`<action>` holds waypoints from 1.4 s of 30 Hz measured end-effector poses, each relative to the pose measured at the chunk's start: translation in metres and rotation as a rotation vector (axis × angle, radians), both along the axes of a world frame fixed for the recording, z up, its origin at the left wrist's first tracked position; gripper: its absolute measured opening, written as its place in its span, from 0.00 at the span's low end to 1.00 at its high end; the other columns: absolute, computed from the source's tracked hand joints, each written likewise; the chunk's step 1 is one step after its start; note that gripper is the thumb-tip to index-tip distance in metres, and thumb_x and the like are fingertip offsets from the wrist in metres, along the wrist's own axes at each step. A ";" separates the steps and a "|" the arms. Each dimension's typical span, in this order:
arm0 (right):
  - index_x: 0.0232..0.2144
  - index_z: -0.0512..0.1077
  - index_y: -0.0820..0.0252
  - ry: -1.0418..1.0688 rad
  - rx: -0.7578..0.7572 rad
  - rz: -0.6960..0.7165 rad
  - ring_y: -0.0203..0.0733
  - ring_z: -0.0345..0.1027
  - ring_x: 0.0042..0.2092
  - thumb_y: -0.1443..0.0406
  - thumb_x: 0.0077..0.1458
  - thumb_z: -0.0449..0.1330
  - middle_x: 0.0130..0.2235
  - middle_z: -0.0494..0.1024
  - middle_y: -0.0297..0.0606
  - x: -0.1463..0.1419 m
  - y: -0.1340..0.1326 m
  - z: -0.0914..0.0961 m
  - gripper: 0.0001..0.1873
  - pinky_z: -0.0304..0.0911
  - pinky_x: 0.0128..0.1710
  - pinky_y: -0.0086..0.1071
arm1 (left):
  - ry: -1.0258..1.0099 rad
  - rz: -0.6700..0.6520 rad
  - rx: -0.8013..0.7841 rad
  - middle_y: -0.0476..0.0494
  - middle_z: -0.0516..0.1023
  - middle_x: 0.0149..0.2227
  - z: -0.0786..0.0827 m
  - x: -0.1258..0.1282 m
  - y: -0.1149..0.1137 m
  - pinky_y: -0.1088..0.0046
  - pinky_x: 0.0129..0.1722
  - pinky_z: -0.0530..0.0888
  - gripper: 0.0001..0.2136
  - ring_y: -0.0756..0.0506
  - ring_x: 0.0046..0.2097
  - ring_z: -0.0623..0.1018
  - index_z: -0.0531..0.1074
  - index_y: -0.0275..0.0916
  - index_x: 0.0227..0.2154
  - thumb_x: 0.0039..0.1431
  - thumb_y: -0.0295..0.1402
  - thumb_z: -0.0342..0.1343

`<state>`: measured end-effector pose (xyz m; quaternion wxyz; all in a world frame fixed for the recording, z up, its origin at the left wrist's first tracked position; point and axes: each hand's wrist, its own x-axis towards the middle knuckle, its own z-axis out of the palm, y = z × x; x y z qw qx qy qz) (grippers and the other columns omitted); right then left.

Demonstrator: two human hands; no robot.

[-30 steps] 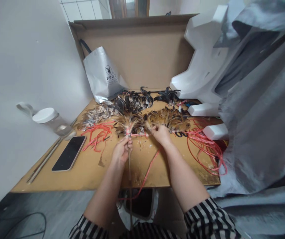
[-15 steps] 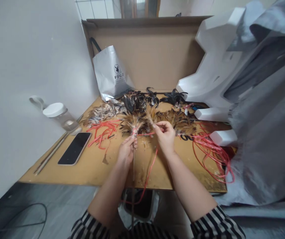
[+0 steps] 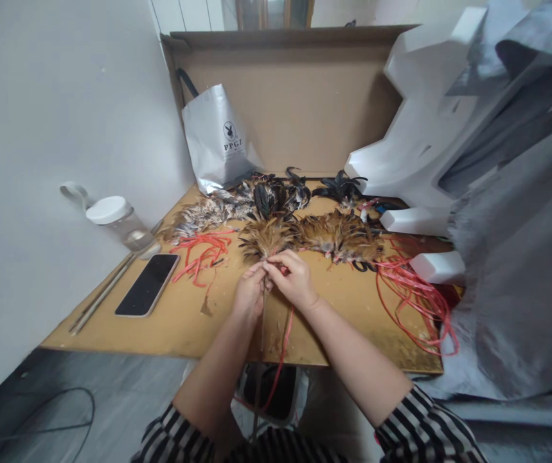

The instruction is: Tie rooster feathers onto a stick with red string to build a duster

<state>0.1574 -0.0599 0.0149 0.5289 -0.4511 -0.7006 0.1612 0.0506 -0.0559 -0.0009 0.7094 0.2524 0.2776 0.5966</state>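
My left hand (image 3: 249,290) is closed around a thin stick (image 3: 263,331), just under the brown and black feathers (image 3: 267,236) that fan out from its top end. My right hand (image 3: 295,280) meets it there, thumb and fingers pinched at the base of the feathers; the quill ends are hidden by the fingertips. A red plastic strip (image 3: 286,334) hangs from beneath my right hand over the table's front edge. The stick's lower end runs down towards my lap. Behind the hands lies a row of brown feathers (image 3: 338,235).
On the left are a phone (image 3: 147,286), a lidded cup (image 3: 121,222), thin sticks (image 3: 105,292) and red strips (image 3: 203,254). Black feathers (image 3: 340,188) and a silver bag (image 3: 218,141) sit at the back. A red strip bundle (image 3: 413,296) and white foam (image 3: 415,128) are right.
My right hand has moved left with a small tuft of brown feathers and brought it against the feathered top of the stick. My left hand keeps its grip on the stick.
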 end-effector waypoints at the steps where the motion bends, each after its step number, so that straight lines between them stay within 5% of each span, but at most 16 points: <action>1: 0.30 0.74 0.57 0.035 -0.031 0.018 0.38 0.66 0.34 0.61 0.52 0.56 0.32 0.74 0.39 0.000 0.000 -0.001 0.08 0.61 0.36 0.31 | 0.000 0.004 -0.004 0.50 0.70 0.22 0.000 0.000 0.000 0.83 0.19 0.58 0.09 0.57 0.22 0.65 0.72 0.31 0.27 0.39 0.28 0.64; 9: 0.29 0.71 0.62 0.546 -0.460 0.111 0.33 0.62 0.24 0.56 0.37 0.66 0.24 0.72 0.34 0.001 0.019 -0.005 0.17 0.58 0.26 0.27 | 0.038 0.041 -0.042 0.51 0.69 0.22 0.007 0.000 -0.003 0.83 0.17 0.55 0.09 0.58 0.21 0.64 0.72 0.31 0.26 0.39 0.27 0.64; 20: 0.22 0.73 0.63 0.706 -0.810 0.280 0.25 0.46 0.15 0.56 0.32 0.67 0.15 0.68 0.29 0.006 0.013 0.008 0.17 0.36 0.15 0.25 | 0.111 0.070 -0.032 0.51 0.69 0.19 0.009 0.003 -0.006 0.83 0.17 0.56 0.08 0.57 0.20 0.63 0.73 0.31 0.25 0.40 0.29 0.64; 30: 0.19 0.67 0.61 0.684 -0.807 0.301 0.26 0.49 0.15 0.54 0.31 0.68 0.16 0.69 0.29 0.005 0.013 0.007 0.19 0.36 0.15 0.24 | 0.121 0.091 0.006 0.51 0.67 0.19 0.004 0.004 -0.005 0.82 0.18 0.58 0.08 0.56 0.20 0.64 0.70 0.32 0.24 0.44 0.33 0.61; 36: 0.19 0.62 0.59 0.677 -0.848 0.271 0.25 0.43 0.13 0.54 0.28 0.68 0.12 0.60 0.22 0.004 0.012 0.010 0.22 0.33 0.14 0.23 | 0.180 0.096 0.051 0.52 0.65 0.17 0.009 0.005 -0.009 0.82 0.17 0.56 0.13 0.57 0.19 0.62 0.71 0.31 0.24 0.41 0.37 0.64; 42: 0.22 0.66 0.61 0.474 -0.840 0.302 0.25 0.43 0.15 0.51 0.37 0.63 0.17 0.65 0.26 0.027 0.017 0.011 0.19 0.37 0.16 0.24 | 0.201 0.156 0.029 0.51 0.66 0.19 0.013 -0.001 -0.010 0.83 0.17 0.55 0.11 0.58 0.20 0.61 0.72 0.31 0.24 0.41 0.34 0.64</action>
